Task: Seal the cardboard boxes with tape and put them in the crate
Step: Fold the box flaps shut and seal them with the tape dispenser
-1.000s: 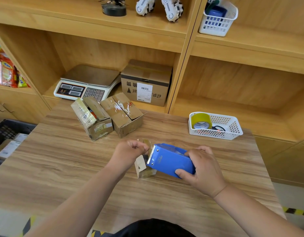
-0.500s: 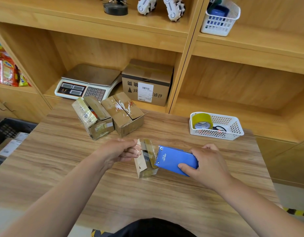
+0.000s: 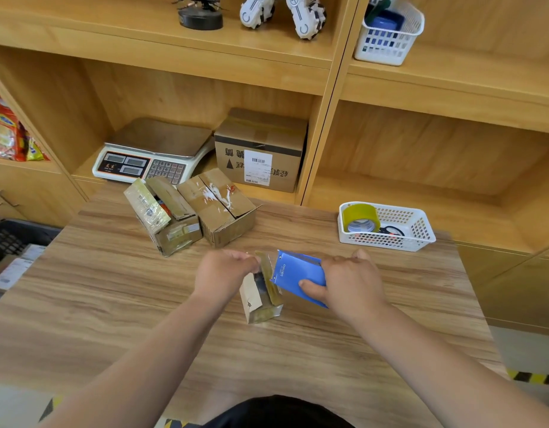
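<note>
The pale wood-grain table (image 3: 112,304) carries the work. A black slatted plastic crate (image 3: 10,239) is cut off at the view's nine o'clock edge, and its contents cannot be made out. An open-flapped brown cardboard box (image 3: 168,220) and a closed brown cardboard box (image 3: 220,208) are left at eleven o'clock of the hands, awaiting tape.

The small narrow brown cardboard box (image 3: 259,299) is stood upright at mid-table. Taping is judged to be the step in hand, since the blue plastic tape dispenser (image 3: 297,273) is set against its top from three o'clock. The dispenser is clamped in the right hand (image 3: 350,282), thumb on its near side. The box top is pinched by the curled fingers of the left hand (image 3: 223,273). Next, a steady pull across the seam and a cut are called for. The tape strip and the dispenser's roll are hidden.
</note>
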